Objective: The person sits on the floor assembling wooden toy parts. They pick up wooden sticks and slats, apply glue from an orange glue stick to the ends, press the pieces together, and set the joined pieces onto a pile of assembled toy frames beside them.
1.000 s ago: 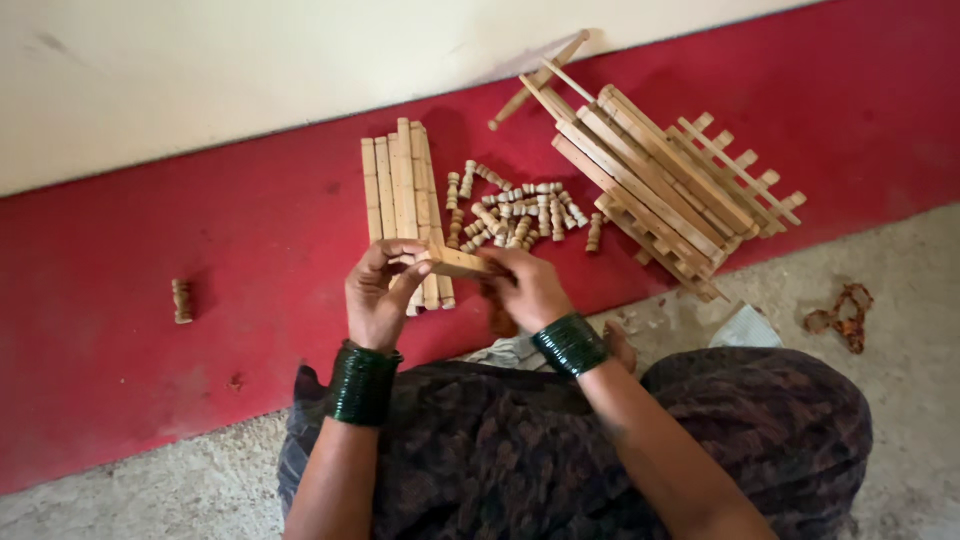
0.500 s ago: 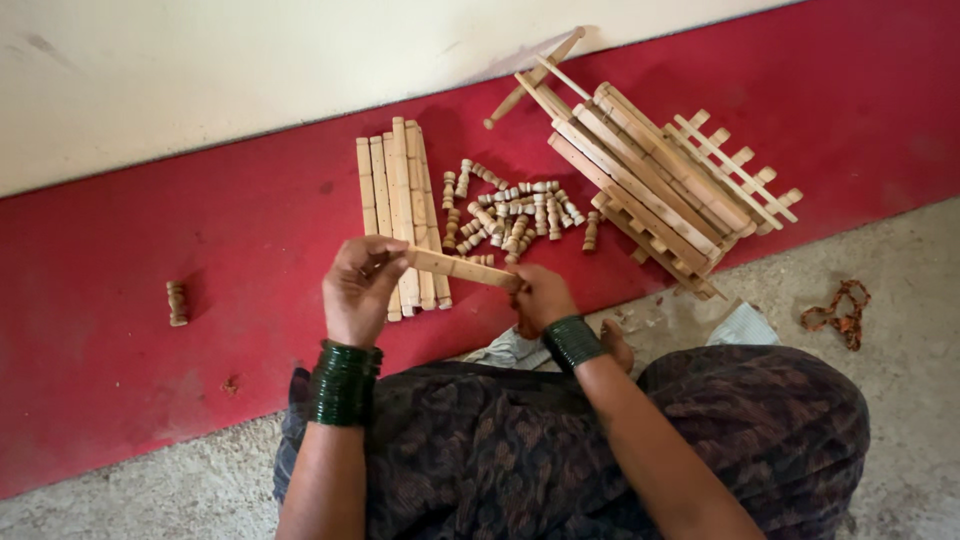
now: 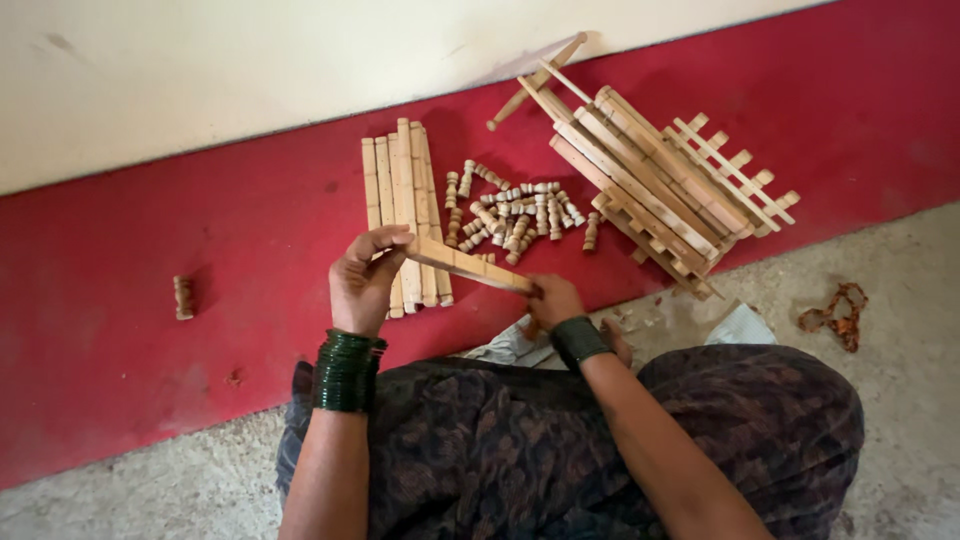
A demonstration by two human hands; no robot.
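Observation:
I hold a flat wooden slat [image 3: 468,264] between both hands, tilted down to the right. My left hand [image 3: 362,283] grips its left end and wears dark green bangles. My right hand [image 3: 553,300] holds the right end and wears a dark wrist band. Just beyond the slat, a row of similar wooden slats [image 3: 402,205] lies side by side on the red floor strip. To their right is a heap of several small turned wooden pegs [image 3: 512,212].
Stacked wooden lattice frames [image 3: 655,185] lie at the upper right, one stick leaning toward the white wall [image 3: 250,70]. A single peg [image 3: 183,297] lies alone at the left. A brown chain-like scrap [image 3: 835,315] sits on the grey floor right. My patterned dark garment [image 3: 520,440] covers the lap.
My hands have spread apart along the slat: the left moved left, the right stayed near its lower right end. More of the slat now shows between them.

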